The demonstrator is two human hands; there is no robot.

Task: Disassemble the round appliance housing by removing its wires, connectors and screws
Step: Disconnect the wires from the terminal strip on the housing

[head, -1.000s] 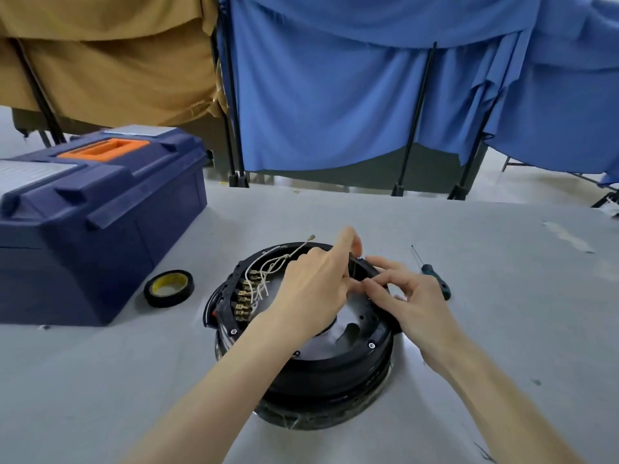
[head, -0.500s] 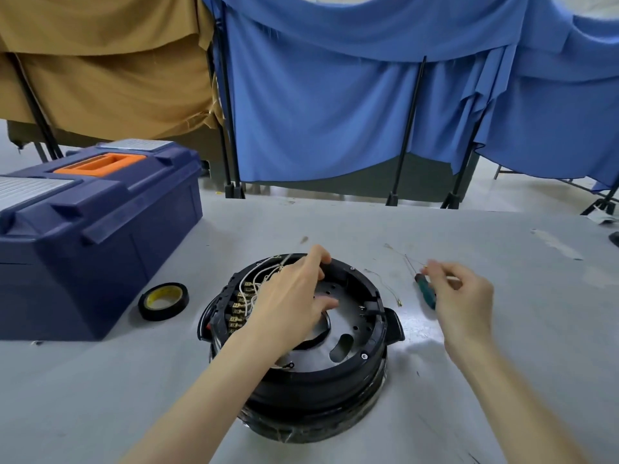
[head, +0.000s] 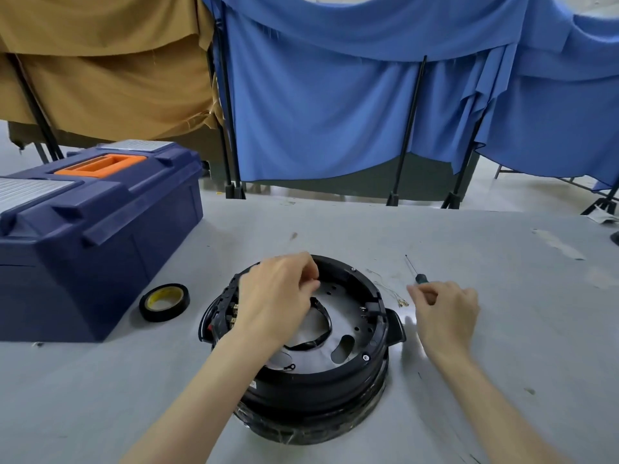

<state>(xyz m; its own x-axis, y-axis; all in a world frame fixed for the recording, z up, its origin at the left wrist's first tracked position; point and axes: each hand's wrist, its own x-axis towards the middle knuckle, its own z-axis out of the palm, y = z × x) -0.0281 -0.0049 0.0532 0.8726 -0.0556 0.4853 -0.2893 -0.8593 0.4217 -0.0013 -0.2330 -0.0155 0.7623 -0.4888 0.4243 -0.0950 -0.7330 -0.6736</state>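
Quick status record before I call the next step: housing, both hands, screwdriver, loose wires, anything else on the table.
housing: black, round, on the table, open side up
left hand: over the housing's far-left inside, fingers curled; what they hold is hidden
right hand: right of the housing, fingers curled at the screwdriver handle; grip unclear
screwdriver: lying flat, tip pointing away
loose wires: on the table between housing and right hand
tape roll: left of the housing
toolbox: closed, far left
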